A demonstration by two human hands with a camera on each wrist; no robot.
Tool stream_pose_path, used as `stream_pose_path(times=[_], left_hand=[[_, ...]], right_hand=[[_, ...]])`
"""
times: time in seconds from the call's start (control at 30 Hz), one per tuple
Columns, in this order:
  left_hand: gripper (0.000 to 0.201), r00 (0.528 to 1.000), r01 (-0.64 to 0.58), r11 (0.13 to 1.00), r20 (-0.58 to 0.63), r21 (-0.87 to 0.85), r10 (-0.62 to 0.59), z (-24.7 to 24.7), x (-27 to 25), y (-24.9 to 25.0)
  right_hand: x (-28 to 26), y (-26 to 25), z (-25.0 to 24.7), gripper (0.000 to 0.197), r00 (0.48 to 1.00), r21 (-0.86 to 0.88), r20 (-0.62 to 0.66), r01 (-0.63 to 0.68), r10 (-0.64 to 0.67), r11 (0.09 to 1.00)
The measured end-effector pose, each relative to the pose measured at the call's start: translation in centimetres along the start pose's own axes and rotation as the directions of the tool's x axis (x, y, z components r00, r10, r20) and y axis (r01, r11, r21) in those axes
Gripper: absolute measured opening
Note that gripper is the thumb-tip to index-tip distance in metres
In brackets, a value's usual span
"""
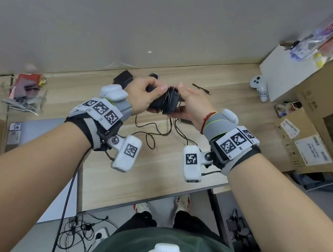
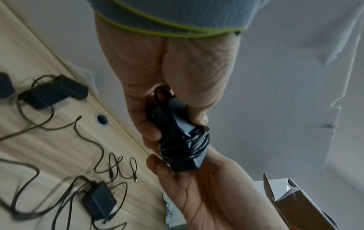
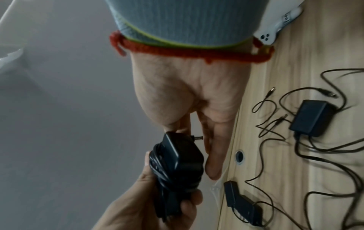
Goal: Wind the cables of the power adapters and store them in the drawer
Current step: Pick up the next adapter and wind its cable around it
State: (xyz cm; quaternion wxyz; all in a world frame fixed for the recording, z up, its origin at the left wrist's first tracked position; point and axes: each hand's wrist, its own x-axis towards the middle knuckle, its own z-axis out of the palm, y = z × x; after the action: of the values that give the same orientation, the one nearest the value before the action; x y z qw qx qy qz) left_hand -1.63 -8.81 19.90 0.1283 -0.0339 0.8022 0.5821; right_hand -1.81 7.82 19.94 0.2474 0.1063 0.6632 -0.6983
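A black power adapter (image 1: 165, 101) with its cable wound tightly round the body is held between both hands above the wooden table (image 1: 154, 167). My left hand (image 1: 144, 94) grips the adapter (image 2: 173, 123) round one end, thumb on top. My right hand (image 1: 193, 103) cups the other end (image 3: 181, 155), and the cable's barrel plug (image 3: 198, 137) sticks out by its fingers. Two more adapters (image 3: 311, 118) (image 3: 242, 202) lie on the table with loose, tangled cables (image 1: 153, 132). No drawer can be made out.
A white controller (image 1: 259, 86) lies by a white box (image 1: 282, 74), and cardboard boxes (image 1: 327, 112) fill the right side. Small clutter (image 1: 27, 90) sits at the left. The table has a round cable hole (image 2: 102, 119) near the wall.
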Motion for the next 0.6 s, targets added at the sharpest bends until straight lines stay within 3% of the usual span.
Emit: stream_pose_path(times=[0.13, 0.23, 0.37, 0.6], left_hand=[[0.019, 0.999, 0.027, 0.992, -0.026, -0.126, -0.030, 2.3, -0.2, -1.4], [0.031, 0.997, 0.039, 0.991, 0.074, -0.125, -0.030, 3.5, -0.7, -2.0], [0.054, 0.983, -0.058, 0.988, 0.182, 0.146, 0.031, 4.4, -1.4, -2.0], [0.062, 0.981, -0.075, 0.975, 0.193, 0.210, 0.034, 10.7, -3.3, -1.8]], right_hand=[[-1.2, 1.6, -0.8, 0.041, 0.998, 0.077, 0.004, -0.064, 0.063, 0.995], [-2.0, 2.6, -1.6, 0.028, 0.999, 0.058, 0.039, -0.040, 0.038, 0.998], [-2.9, 4.0, -3.5, 0.032, 0.998, 0.061, 0.056, -0.002, -0.002, 0.998], [-6.1, 6.5, -8.8, 0.044, 0.998, 0.093, 0.032, -0.048, 0.045, 0.995]])
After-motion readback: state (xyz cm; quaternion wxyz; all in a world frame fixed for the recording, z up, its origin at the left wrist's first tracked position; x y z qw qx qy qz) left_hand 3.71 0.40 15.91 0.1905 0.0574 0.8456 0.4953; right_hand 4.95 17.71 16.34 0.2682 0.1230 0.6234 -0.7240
